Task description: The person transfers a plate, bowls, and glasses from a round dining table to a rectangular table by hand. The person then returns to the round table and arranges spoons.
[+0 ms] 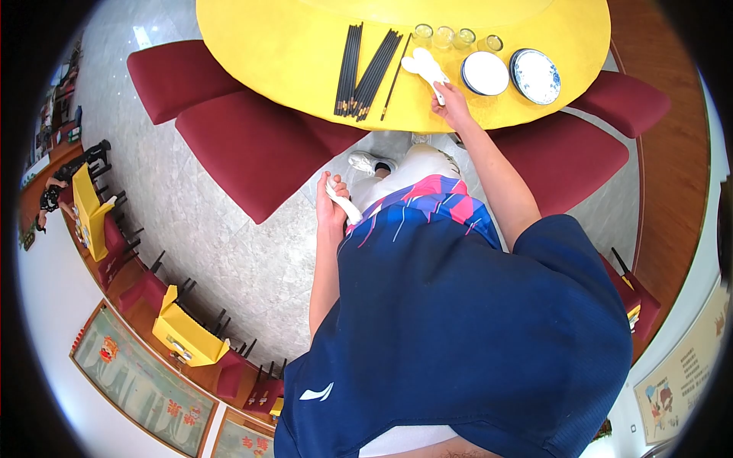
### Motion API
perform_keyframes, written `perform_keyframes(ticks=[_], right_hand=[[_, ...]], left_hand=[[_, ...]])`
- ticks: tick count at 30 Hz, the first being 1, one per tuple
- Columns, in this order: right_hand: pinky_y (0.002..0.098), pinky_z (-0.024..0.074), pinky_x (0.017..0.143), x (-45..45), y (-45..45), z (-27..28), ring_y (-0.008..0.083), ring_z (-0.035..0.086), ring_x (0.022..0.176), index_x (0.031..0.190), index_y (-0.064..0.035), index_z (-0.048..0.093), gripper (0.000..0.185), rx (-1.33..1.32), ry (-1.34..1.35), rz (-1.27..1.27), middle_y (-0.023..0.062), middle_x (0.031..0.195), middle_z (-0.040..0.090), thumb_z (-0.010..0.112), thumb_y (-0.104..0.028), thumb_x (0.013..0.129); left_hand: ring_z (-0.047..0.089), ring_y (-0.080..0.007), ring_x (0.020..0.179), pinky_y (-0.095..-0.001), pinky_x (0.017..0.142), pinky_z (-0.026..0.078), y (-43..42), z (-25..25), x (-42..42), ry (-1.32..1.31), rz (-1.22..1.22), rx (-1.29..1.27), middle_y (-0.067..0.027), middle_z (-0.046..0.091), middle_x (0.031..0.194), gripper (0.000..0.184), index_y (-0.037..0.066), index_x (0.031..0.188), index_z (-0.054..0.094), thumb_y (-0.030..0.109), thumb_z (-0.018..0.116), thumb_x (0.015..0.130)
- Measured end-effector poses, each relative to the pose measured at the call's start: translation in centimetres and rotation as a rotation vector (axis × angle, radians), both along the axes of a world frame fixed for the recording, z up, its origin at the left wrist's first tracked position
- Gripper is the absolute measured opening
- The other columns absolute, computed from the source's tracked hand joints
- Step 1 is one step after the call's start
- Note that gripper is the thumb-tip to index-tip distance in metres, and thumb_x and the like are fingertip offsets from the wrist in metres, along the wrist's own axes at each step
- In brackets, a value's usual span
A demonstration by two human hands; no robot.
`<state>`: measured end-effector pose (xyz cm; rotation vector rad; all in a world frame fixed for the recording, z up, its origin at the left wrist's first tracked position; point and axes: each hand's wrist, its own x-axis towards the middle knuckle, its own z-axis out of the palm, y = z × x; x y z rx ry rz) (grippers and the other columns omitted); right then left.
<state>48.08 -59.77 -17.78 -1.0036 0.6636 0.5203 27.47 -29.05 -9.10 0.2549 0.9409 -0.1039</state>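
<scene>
My right hand [452, 105] is closed on the handles of some white spoons [427, 67] at the yellow table's [298, 61] near edge. My left hand [333, 200], below the table edge, grips a white spoon [347, 206] that points down to the right. Left of the spoons on the table lie black chopsticks [374, 76] in bundles, with a single chopstick [395, 79] apart. Behind and right of the spoons stand several small glasses [444, 36]. Farther right are stacks of white plates [485, 73] and blue-patterned plates [536, 76].
Dark red chairs [248, 149] stand against the table on both sides, one at the right [569, 162]. Smaller yellow tables [191, 336] with chairs line the far left, where another person [53, 200] is near one of them.
</scene>
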Motion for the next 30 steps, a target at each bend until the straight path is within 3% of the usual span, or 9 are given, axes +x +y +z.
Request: perform_keyframes(ticks=[1, 3, 10, 12, 16, 18, 19, 21, 30], right_hand=[[0.0253, 0.0462, 0.049, 0.1, 0.2, 0.6, 0.0117, 0.054, 0.057, 0.111, -0.004, 0.046, 0.033, 0.0, 0.0, -0.001, 0.0041, 0.072, 0.054, 0.064, -0.021, 0.089], [0.0247, 0.0427, 0.043, 0.3, 0.6, 1.9, 0.0098, 0.051, 0.05, 0.116, -0.0016, 0.048, 0.044, -0.47, -0.095, 0.203, 0.0018, 0.066, 0.052, 0.069, -0.025, 0.085], [0.0254, 0.0367, 0.038, 2.1, -0.4, 0.2, 0.0097, 0.048, 0.044, 0.11, 0.0001, 0.056, 0.038, -0.585, -0.108, 0.337, 0.0005, 0.06, 0.051, 0.068, -0.027, 0.085], [0.0304, 0.0447, 0.046, 2.5, -0.8, -0.7, 0.0143, 0.056, 0.05, 0.106, 0.0, 0.06, 0.037, -0.731, -0.158, 0.475, 0.0078, 0.069, 0.061, 0.068, -0.028, 0.083], [0.0338, 0.0487, 0.059, 3.3, -0.9, -2.0, 0.0193, 0.061, 0.062, 0.11, -0.0026, 0.061, 0.041, -0.845, -0.301, 0.571, 0.0106, 0.076, 0.065, 0.067, -0.032, 0.082], [0.0374, 0.0504, 0.07, 3.8, -0.9, -1.8, 0.0262, 0.065, 0.074, 0.11, -0.0072, 0.062, 0.039, -1.009, -0.537, 0.677, 0.0138, 0.086, 0.067, 0.065, -0.035, 0.082], [0.0374, 0.0504, 0.07, 4.0, -0.8, -1.3, 0.0262, 0.065, 0.074, 0.11, -0.0072, 0.062, 0.039, -1.008, -0.536, 0.678, 0.0138, 0.086, 0.067, 0.065, -0.035, 0.082], [0.0408, 0.0522, 0.069, 4.4, -0.2, 0.3, 0.0316, 0.066, 0.078, 0.106, -0.009, 0.061, 0.033, -1.265, -0.664, 0.858, 0.0161, 0.089, 0.067, 0.063, -0.033, 0.084], [0.0462, 0.0525, 0.062, 4.9, 0.8, 2.0, 0.0335, 0.066, 0.075, 0.102, -0.0125, 0.053, 0.019, -1.575, -0.918, 0.919, 0.0125, 0.085, 0.063, 0.058, -0.02, 0.085]], left_hand=[[0.044, -0.0081, 0.059, -0.018, 0.046, 0.04, 0.0, -0.1, 0.0, 0.003, 0.0, -0.003, -0.0049, 0.051, 0.08, 0.013, 0.011, 0.097, 0.05, 0.022, 0.057, 0.094], [0.045, -0.008, 0.059, -0.0177, 0.047, 0.042, 0.2, -0.3, -0.1, -0.011, -0.007, -0.006, -0.0052, 0.051, 0.081, 0.013, 0.011, 0.096, 0.05, 0.022, 0.057, 0.094], [0.046, -0.0079, 0.06, -0.0174, 0.047, 0.043, 0.1, -0.1, 0.0, -0.023, -0.013, 0.002, -0.0053, 0.051, 0.081, 0.012, 0.012, 0.096, 0.051, 0.022, 0.057, 0.094], [0.045, -0.0079, 0.06, -0.0175, 0.047, 0.041, 0.0, 0.2, 0.1, -0.006, -0.008, 0.011, -0.0047, 0.051, 0.081, 0.013, 0.012, 0.096, 0.051, 0.023, 0.057, 0.094], [0.044, -0.0078, 0.059, -0.0176, 0.046, 0.04, 0.1, 0.2, 0.1, 0.023, 0.0, 0.018, -0.0041, 0.051, 0.08, 0.013, 0.012, 0.097, 0.05, 0.023, 0.057, 0.094], [0.044, -0.0078, 0.059, -0.0174, 0.047, 0.041, 0.2, 0.1, 0.0, 0.01, 0.004, 0.013, -0.0047, 0.051, 0.081, 0.012, 0.012, 0.097, 0.05, 0.022, 0.057, 0.094], [0.045, -0.0077, 0.06, -0.0171, 0.047, 0.042, 0.2, 0.0, -0.1, -0.004, 0.007, 0.007, -0.0052, 0.051, 0.082, 0.012, 0.012, 0.096, 0.05, 0.022, 0.056, 0.095], [0.045, -0.0077, 0.06, -0.0171, 0.047, 0.042, 0.1, 0.2, 0.0, 0.001, 0.006, 0.012, -0.0052, 0.051, 0.082, 0.012, 0.012, 0.096, 0.05, 0.021, 0.056, 0.095], [0.044, -0.0079, 0.059, -0.0179, 0.046, 0.04, -0.1, 0.2, 0.2, 0.027, 0.005, 0.025, -0.0039, 0.051, 0.081, 0.015, 0.013, 0.098, 0.049, 0.023, 0.058, 0.093]])
